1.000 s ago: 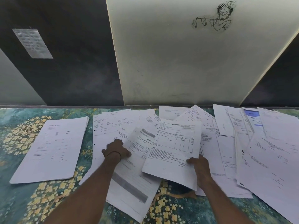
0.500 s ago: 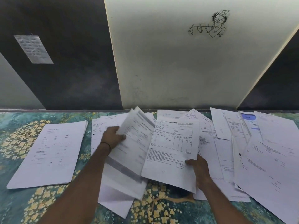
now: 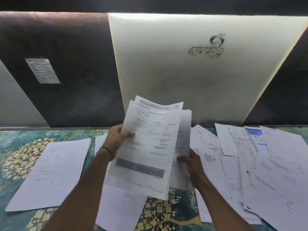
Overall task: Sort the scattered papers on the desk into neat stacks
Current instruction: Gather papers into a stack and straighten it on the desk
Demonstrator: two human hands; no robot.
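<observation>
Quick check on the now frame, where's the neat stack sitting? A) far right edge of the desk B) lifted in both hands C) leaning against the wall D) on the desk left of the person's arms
D: the squared-up neat stack lies flat on the desk to the left of the left hand, while loose sheets sprawl on the right.

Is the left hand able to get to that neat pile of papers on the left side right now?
Probably yes. The neat pile lies uncovered on the desk, just beside the left hand, but that hand already holds a bundle of papers.
</observation>
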